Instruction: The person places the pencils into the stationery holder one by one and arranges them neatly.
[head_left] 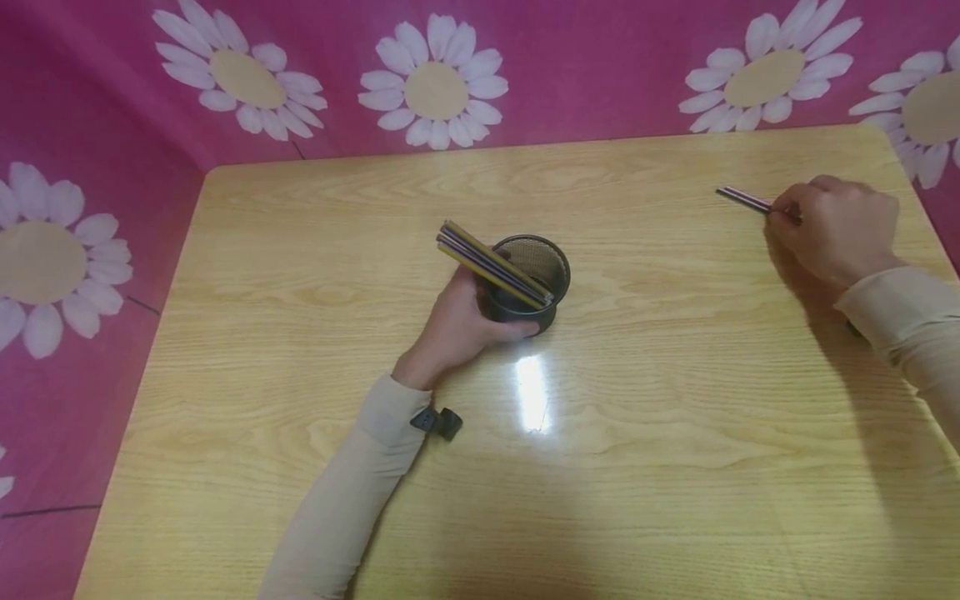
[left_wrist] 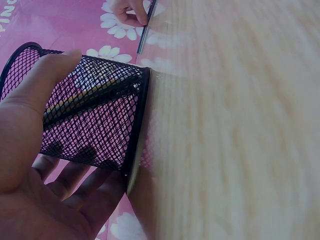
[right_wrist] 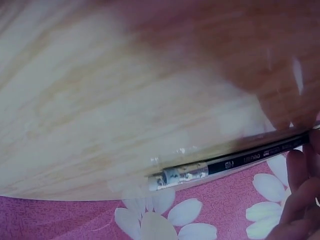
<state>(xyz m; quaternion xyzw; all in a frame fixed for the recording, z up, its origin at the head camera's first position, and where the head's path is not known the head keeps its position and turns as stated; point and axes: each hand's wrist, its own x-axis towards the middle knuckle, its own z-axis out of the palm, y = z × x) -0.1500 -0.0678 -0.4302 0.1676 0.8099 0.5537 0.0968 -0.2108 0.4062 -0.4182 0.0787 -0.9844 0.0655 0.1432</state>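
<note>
A black wire-mesh pencil cup (head_left: 547, 257) stands near the middle of the table, and my left hand (head_left: 456, 321) holds it round its side. In the left wrist view the thumb lies across the mesh (left_wrist: 107, 130) and the fingers curl round the other side. Several yellow and dark pencils (head_left: 487, 260) lean out of the cup towards the left. Over at the far right of the table, my right hand (head_left: 840, 225) pinches a couple of dark pencils (head_left: 742, 199). Their metal bands and eraser ends (right_wrist: 185, 172) show in the right wrist view, close to the tabletop.
The wood-grain table (head_left: 300, 467) is bordered at the back and left by a pink cloth (head_left: 585, 75) with large white flowers. A bright light reflection (head_left: 533, 393) lies on the tabletop in front of the cup.
</note>
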